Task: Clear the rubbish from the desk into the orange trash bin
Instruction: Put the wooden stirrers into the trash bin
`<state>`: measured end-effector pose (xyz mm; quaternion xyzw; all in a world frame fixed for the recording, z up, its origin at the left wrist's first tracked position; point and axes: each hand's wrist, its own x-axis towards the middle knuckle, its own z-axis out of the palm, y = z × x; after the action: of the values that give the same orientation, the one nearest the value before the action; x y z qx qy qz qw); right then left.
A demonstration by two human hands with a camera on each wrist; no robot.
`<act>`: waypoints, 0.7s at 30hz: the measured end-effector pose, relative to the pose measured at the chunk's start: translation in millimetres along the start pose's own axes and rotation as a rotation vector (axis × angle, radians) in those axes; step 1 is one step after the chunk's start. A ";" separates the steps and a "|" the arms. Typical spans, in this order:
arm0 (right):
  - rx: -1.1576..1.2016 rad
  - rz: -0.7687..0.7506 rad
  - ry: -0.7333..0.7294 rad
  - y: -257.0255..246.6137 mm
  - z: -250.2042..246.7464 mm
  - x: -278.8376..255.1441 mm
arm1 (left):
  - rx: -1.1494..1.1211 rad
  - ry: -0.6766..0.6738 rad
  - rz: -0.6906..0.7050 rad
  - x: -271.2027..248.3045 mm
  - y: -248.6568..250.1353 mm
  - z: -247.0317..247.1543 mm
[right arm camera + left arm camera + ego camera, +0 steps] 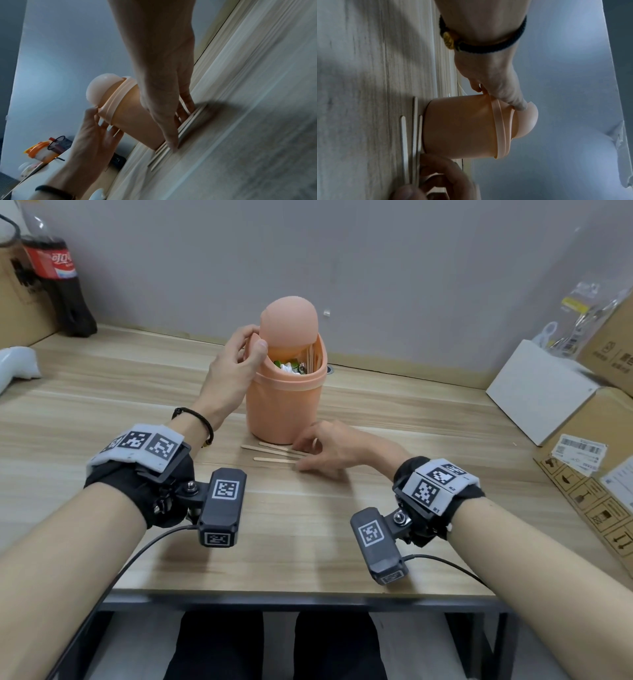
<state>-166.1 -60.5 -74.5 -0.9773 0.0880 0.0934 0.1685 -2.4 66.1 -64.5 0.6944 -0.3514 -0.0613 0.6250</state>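
The orange trash bin (286, 405) stands upright mid-desk, its domed swing lid (289, 318) tipped open. Wrappers and upright sticks (296, 366) show inside. My left hand (251, 344) grips the bin's rim on its left side, thumb against the lid's edge; the left wrist view shows the same hold, the left hand (498, 92) on the bin (458, 128). Three flat wooden sticks (270, 451) lie on the desk just in front of the bin. My right hand (303, 455) pinches their right ends between thumb and fingertips, as the right wrist view shows: right hand (178, 125), sticks (161, 155).
A cola bottle (56, 275) and a cardboard box (17, 296) stand at the back left. A white box (541, 392), cardboard boxes (589, 460) and plastic bags (582, 313) crowd the right side. Bare desk (291, 542) lies between the sticks and the front edge.
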 end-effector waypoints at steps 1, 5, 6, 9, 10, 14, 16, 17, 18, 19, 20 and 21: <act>-0.006 -0.008 0.002 -2.9 1.0 2.7 | 0.000 -0.003 -0.001 -0.3 0.2 -0.5; 0.060 0.002 0.006 -11.0 2.4 11.1 | -0.001 -0.006 0.002 -0.2 -0.2 -2.0; 0.064 0.005 -0.003 -12.9 1.9 11.9 | 0.003 -0.008 0.000 -0.7 0.1 -2.4; 0.019 0.013 -0.040 -18.5 -0.5 12.6 | 0.006 -0.011 -0.004 -1.8 1.4 -3.0; -0.006 0.014 -0.061 -20.3 -1.4 12.7 | 0.008 -0.013 -0.004 -2.4 2.1 -3.0; -0.071 0.008 -0.121 -23.8 -2.8 14.1 | 0.001 -0.009 -0.003 -2.4 2.7 -2.6; -0.072 0.001 -0.110 -22.6 -3.1 14.3 | -0.001 -0.010 -0.002 -2.4 2.4 -2.9; -0.069 -0.003 -0.101 -21.3 -3.3 14.3 | 0.001 -0.012 -0.004 -2.4 2.3 -2.9; -0.068 -0.009 -0.092 -20.3 -3.5 13.9 | 0.002 -0.014 -0.006 -2.8 2.4 -2.7; -0.070 -0.012 -0.084 -19.1 -3.2 14.2 | 0.003 -0.014 -0.006 -2.8 2.5 -2.5; -0.076 -0.015 -0.079 -18.5 -2.8 14.3 | 0.005 -0.014 -0.006 -3.2 3.0 -2.1; -0.085 -0.017 -0.078 -17.7 -1.9 14.9 | 0.008 -0.011 -0.004 -3.3 3.1 -1.7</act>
<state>-147.8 -46.8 -70.4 -0.9799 0.0690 0.1336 0.1311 -5.3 69.5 -62.5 0.6973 -0.3536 -0.0650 0.6201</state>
